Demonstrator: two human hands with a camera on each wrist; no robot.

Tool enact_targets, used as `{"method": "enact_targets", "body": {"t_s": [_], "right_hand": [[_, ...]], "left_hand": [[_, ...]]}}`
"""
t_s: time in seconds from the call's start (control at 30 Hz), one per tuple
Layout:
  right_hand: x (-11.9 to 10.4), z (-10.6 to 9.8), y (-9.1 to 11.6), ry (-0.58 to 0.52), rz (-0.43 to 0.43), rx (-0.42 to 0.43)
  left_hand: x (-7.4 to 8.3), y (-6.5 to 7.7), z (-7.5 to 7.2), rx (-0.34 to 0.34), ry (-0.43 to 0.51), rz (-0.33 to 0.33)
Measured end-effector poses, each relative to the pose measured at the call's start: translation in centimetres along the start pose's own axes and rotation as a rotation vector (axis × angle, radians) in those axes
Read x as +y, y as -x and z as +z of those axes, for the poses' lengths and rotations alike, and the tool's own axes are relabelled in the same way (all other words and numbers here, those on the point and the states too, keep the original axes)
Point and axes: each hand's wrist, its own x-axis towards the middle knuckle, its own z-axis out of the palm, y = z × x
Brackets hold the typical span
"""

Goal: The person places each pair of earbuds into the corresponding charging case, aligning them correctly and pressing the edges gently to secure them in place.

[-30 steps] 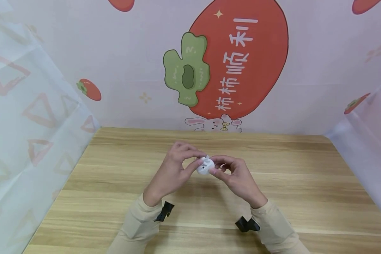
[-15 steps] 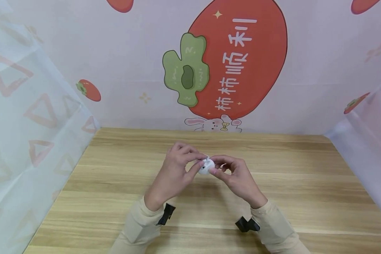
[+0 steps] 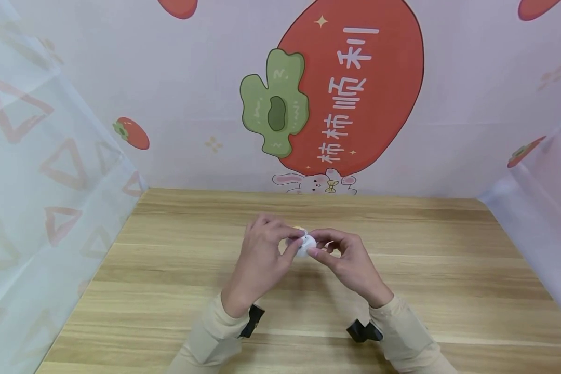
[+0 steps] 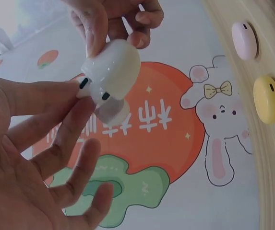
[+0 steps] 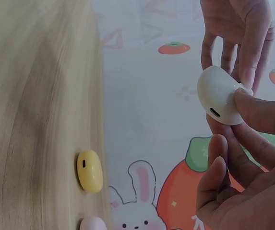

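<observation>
A small white earbud case point(image 4: 120, 67) is held up in front of me, its lid point(image 4: 112, 113) swung away from the body. My right hand point(image 3: 350, 262) grips the case body between thumb and fingers, and a dark slot shows on its rounded side in the right wrist view. With thumb and index finger, my left hand point(image 3: 262, 259) pinches a white earbud point(image 4: 82, 89) with a dark oval mark, at the case's opening. A second dark oval shows beside it. In the head view the left fingers cover part of the case.
On the wooden table point(image 3: 168, 291), a yellow case point(image 4: 268, 99) and a pink case point(image 4: 244, 40) stand side by side in the wrist views. Printed cloth point(image 3: 191, 78) with a persimmon and a rabbit rises behind the table, and more hangs at both sides.
My left hand and wrist have turned and shifted slightly to the right, and the fingers now cover more of the case. The right hand has stayed in place, holding the case.
</observation>
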Motion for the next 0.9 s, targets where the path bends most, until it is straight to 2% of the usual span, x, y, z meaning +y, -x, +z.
{"method": "enact_targets", "body": {"t_s": [0.17,0.43,0.7,0.9], "right_hand": [[-0.15,0.13,0.06,0.006,-0.001,0.006],[-0.14,0.21,0.03,0.005,-0.009,0.008],[-0.08,0.06,0.00,0.009,0.003,0.006],[-0.07,0.05,-0.06,0.010,0.008,0.014]], "left_hand": [[0.29,0.18,0.30,-0.005,-0.002,-0.062],[0.28,0.16,0.30,0.012,0.028,-0.095],[0.38,0.07,0.22,0.000,0.015,-0.093],[0.66,0.17,0.11,-0.021,-0.046,-0.075]]}}
